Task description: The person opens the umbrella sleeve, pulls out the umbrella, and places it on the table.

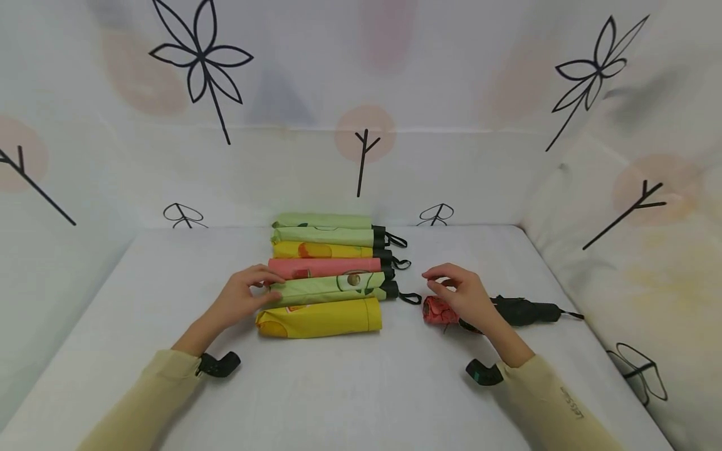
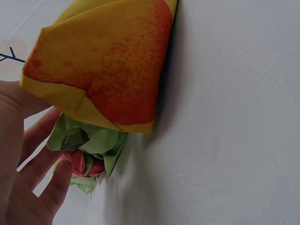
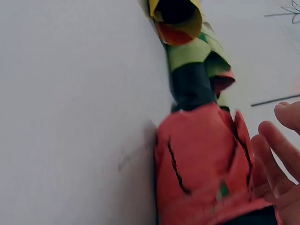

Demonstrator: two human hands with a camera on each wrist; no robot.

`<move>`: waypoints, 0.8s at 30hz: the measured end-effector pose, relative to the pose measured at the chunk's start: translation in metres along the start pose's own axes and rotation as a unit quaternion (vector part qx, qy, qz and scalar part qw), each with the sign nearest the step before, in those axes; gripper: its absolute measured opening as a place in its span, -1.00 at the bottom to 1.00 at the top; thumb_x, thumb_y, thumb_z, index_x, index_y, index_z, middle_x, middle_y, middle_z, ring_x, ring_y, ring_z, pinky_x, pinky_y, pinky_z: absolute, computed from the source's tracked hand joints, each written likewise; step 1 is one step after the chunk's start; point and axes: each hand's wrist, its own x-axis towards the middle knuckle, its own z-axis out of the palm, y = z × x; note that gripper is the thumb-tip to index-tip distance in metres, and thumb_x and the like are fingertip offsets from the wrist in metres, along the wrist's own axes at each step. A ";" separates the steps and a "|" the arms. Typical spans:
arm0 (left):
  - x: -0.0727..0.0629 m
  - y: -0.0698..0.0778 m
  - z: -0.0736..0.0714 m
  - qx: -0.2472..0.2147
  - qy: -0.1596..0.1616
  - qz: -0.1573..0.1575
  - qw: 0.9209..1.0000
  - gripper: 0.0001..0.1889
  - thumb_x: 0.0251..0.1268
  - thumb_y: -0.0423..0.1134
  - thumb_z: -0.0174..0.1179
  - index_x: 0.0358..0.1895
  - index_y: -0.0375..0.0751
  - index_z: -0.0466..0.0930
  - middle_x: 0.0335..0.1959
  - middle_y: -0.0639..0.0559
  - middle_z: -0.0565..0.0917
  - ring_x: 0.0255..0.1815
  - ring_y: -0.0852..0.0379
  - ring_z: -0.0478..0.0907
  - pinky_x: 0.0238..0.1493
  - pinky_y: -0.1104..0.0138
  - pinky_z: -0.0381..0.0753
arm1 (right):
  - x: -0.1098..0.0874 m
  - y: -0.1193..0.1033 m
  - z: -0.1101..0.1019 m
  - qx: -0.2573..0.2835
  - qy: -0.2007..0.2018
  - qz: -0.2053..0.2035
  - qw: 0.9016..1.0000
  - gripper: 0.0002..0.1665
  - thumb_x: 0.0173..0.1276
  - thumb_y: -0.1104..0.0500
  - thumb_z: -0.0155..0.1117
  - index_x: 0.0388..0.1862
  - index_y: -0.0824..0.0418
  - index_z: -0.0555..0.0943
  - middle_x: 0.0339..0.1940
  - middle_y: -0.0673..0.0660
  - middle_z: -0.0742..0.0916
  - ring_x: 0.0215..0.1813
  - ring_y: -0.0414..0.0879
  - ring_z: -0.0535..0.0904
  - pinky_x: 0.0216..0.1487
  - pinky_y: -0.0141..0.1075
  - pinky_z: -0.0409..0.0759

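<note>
Several folded umbrellas in printed sleeves lie stacked in a row in the head view. At its front is a yellow sleeve point(image 1: 321, 318), whose right end looks hollow in the right wrist view. Behind it come a green avocado-print umbrella point(image 1: 333, 288), a pink one point(image 1: 324, 268), a yellow one point(image 1: 338, 250) and pale green ones point(image 1: 324, 235). My left hand point(image 1: 239, 297) is at the left ends of the green and pink umbrellas, fingers spread in the left wrist view. My right hand point(image 1: 464, 297) hovers over a red-and-black umbrella point(image 1: 442, 311), fingers loosely bent, holding nothing.
The umbrellas lie on a white-covered table point(image 1: 361, 388). A patterned cloth backdrop point(image 1: 462, 169) rises behind and at both sides. The red-and-black umbrella's dark end point(image 1: 530, 311) points right, with a thin strap. Black wrist devices point(image 1: 220, 364) sit at both cuffs.
</note>
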 end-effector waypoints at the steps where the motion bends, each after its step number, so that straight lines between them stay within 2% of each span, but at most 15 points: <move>1: 0.000 -0.001 0.001 0.000 -0.003 -0.001 1.000 -0.75 0.15 -0.28 0.47 -0.08 -0.06 0.75 -0.11 0.12 0.67 -0.20 0.15 0.54 -0.15 0.18 0.62 | 0.002 -0.001 0.004 -0.001 -0.007 0.001 1.000 -0.78 0.37 0.35 0.34 -0.02 0.26 0.70 -0.06 0.18 0.74 -0.05 -0.13 0.61 -0.05 -0.35 0.59; 9: 0.002 0.000 0.004 0.008 -0.019 -0.025 0.999 -0.75 0.16 -0.26 0.47 -0.08 -0.07 0.75 -0.08 0.10 0.67 -0.20 0.15 0.52 -0.16 0.25 0.62 | 0.019 -0.013 0.026 -0.020 -0.049 -0.003 0.999 -0.75 0.31 0.36 0.39 -0.03 0.21 0.73 -0.08 -0.01 0.73 -0.06 -0.11 0.62 -0.10 -0.18 0.67; 17: 0.004 0.004 0.001 0.007 -0.040 -0.054 0.998 -0.78 0.17 -0.23 0.46 -0.10 -0.06 0.77 -0.08 0.12 0.67 -0.17 0.14 0.54 -0.14 0.26 0.64 | 0.035 -0.018 0.046 -0.009 -0.066 -0.012 0.998 -0.73 0.29 0.38 0.40 -0.04 0.20 0.73 -0.09 0.02 0.72 -0.07 -0.01 0.64 -0.09 -0.16 0.66; 24: 0.006 0.003 0.002 0.002 -0.046 -0.059 0.997 -0.81 0.16 -0.26 0.46 -0.14 -0.07 0.78 -0.07 0.08 0.68 -0.16 0.12 0.56 -0.13 0.27 0.64 | 0.039 -0.018 0.055 0.021 -0.066 0.021 0.997 -0.70 0.27 0.36 0.43 -0.03 0.16 0.72 -0.06 0.04 0.72 -0.01 0.01 0.64 -0.03 -0.15 0.65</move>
